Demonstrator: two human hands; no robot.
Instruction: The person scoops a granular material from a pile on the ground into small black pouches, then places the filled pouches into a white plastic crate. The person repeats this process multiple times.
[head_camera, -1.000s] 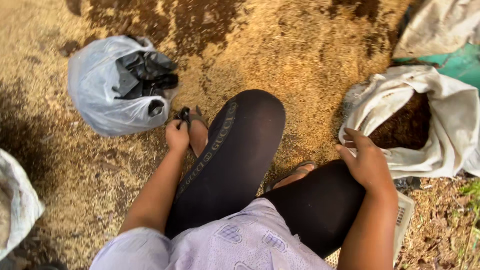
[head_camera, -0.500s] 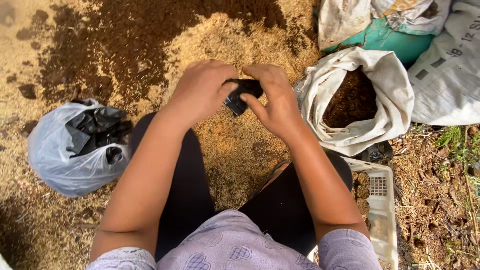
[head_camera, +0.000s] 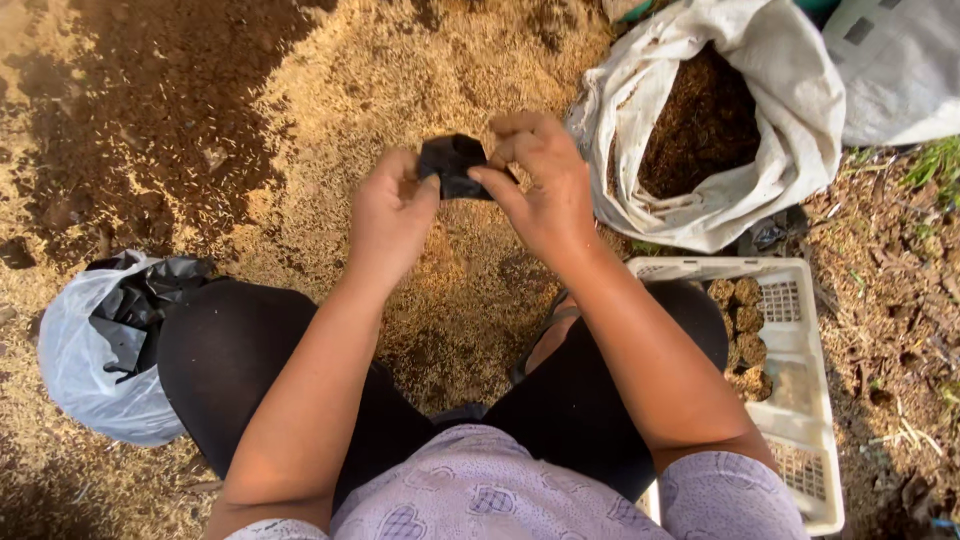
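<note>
Black, thin and crumpled, the little bag (head_camera: 455, 166) sits between our two hands, held up in front of us over the husk-strewn ground (head_camera: 330, 90). Our left hand (head_camera: 392, 215) comes up from below with the wrist straight, thumb and fingertips pinched together on the bag's left edge. Our right hand (head_camera: 535, 180) arches over from the other side, its fingers bent and closed on the bag's right edge, the thumb pressing in from beneath. Both forearms run up from our lap and draw close at the bag, bare to the short sleeves of a pale lilac top (head_camera: 500, 495) with a soft printed pattern.

We are squatting, knees in smooth black leggings (head_camera: 225, 365) spread to either side. Beside the left knee, touching it, lies a translucent white sack (head_camera: 85, 375), slack and wrinkled, with more glossy black bags bunched in its open mouth. Up to the right, a coarse white cloth sack (head_camera: 800, 110) has its rim rolled down around a dark brown, crumbly fill. Just below it, by the right knee, rests a white plastic crate (head_camera: 800, 410) with a gridded floor, holding a few round, fibrous brown lumps (head_camera: 745, 335) stacked along its left side. Ground here is dry golden husk, turning to darker damp soil at the upper left and to twiggy litter on the right.
</note>
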